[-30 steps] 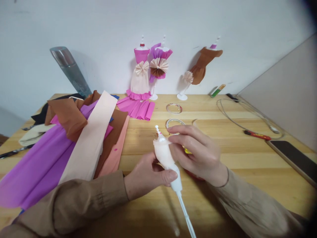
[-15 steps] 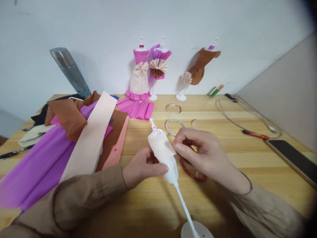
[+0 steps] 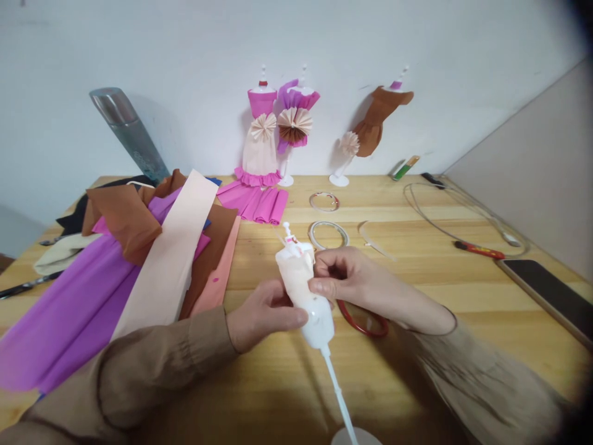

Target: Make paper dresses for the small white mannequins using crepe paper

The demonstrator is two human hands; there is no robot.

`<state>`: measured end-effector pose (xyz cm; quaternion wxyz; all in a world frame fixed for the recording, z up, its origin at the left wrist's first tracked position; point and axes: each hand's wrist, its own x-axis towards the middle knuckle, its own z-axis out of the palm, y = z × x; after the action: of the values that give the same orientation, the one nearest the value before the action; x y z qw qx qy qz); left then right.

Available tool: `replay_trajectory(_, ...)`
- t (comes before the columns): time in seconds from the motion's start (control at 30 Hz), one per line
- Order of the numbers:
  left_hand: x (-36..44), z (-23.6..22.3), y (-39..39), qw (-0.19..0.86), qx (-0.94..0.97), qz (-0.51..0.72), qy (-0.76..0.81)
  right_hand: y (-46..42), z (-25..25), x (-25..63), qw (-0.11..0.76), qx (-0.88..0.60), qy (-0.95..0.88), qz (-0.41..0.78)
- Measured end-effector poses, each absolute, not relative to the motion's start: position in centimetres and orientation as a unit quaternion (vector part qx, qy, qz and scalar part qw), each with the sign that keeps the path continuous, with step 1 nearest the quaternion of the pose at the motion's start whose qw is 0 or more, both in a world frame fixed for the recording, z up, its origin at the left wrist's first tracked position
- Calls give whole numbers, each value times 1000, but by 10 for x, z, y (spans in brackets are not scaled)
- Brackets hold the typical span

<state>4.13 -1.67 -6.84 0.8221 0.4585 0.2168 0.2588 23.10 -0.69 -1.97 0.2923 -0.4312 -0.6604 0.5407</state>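
A small white dress form (image 3: 320, 327) on a thin stand leans in front of me. My left hand (image 3: 259, 318) is closed around its waist from the left, thumb across the front. Cream crepe paper (image 3: 295, 272) is wrapped around the form's chest. On the right side, my right hand (image 3: 359, 281) pinches the paper's edge against the form, fingers closed; the fingertips are partly hidden behind it. Just beyond the right hand lies a white tape roll (image 3: 315, 228), and a red ring (image 3: 361, 324) is partly covered under that hand.
Crepe paper sheets in purple (image 3: 88, 309), pale pink (image 3: 162, 253) and brown (image 3: 125, 216) pile up at left. Dressed forms (image 3: 259, 142) stand along the wall, beside a leaning spray can (image 3: 130, 133). A phone (image 3: 551, 296), a cable (image 3: 419, 213) and a red-handled tool (image 3: 479, 250) lie at right.
My right hand has moved slightly left and inward, bringing the loose paper edge around against the form's side. The dress form has turned and become a little more upright; my left hand still holds it.
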Motion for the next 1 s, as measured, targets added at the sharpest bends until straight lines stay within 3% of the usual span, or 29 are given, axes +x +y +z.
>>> replay_trajectory(0.17, 43, -65, -15, 820, 465, 256, 214, -4, -16, 237, 301, -437, -679, 507)
replay_trajectory(0.37, 51, -56, -19, 800, 454, 282, 273, -9, -2, 229, 512, -446, -637, 366)
replay_trajectory(0.6, 56, -59, -24, 828, 430, 263, 248, -1, -4, 227, 545, -413, -599, 417)
replay_trajectory(0.7, 54, -66, -21, 843, 403, 272, 229, 2, 2, 247, 586, -425, -588, 360)
replay_trajectory(0.77, 52, -71, -17, 856, 379, 286, 204, 7, 5, 267, 545, -458, -636, 298)
replay_trajectory(0.9, 50, -78, -11, 878, 339, 299, 160, 18, -1, 297, 254, -476, -823, 181)
replay_trajectory(1.0, 48, -77, -8, 894, 303, 301, 136, 18, -4, 292, 244, -532, -805, 98)
